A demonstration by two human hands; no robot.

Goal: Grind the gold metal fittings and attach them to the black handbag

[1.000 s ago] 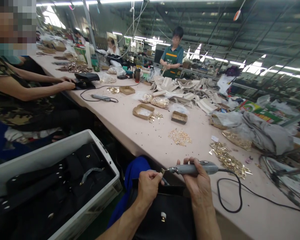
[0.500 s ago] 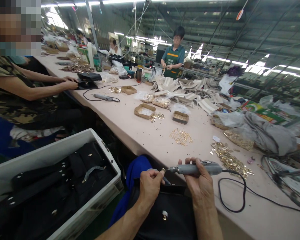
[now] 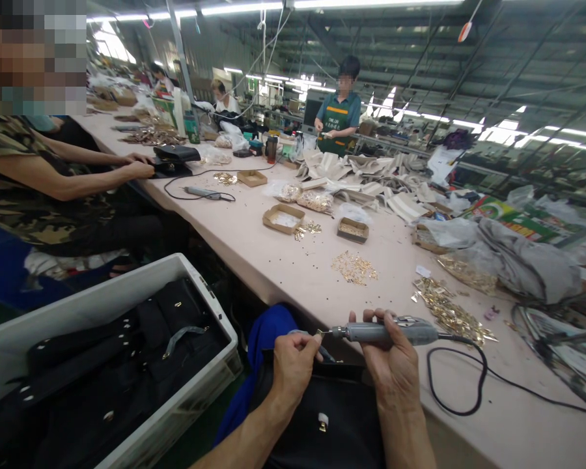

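My right hand [image 3: 393, 361] grips a grey corded electric screwdriver [image 3: 385, 333] held level, its tip pointing left. My left hand [image 3: 293, 365] is closed in a pinch on a small gold fitting [image 3: 318, 333] right at that tip, by the top edge of a black handbag [image 3: 322, 417] resting on my lap. A gold clasp [image 3: 321, 425] shows on the bag's front. The tool's black cord [image 3: 456, 384] loops over the table to the right.
The long pink table [image 3: 283, 260] carries piles of gold hardware [image 3: 446, 312], small cardboard trays [image 3: 283, 218], grey cloth [image 3: 522, 260] and beige bag parts. A white crate of black bags [image 3: 102, 358] stands at my left. A seated person's arms [image 3: 78, 176] work further left; others stand beyond.
My hands keep the same hold on the tool and the fitting. The view has shifted very slightly; nothing else has moved.
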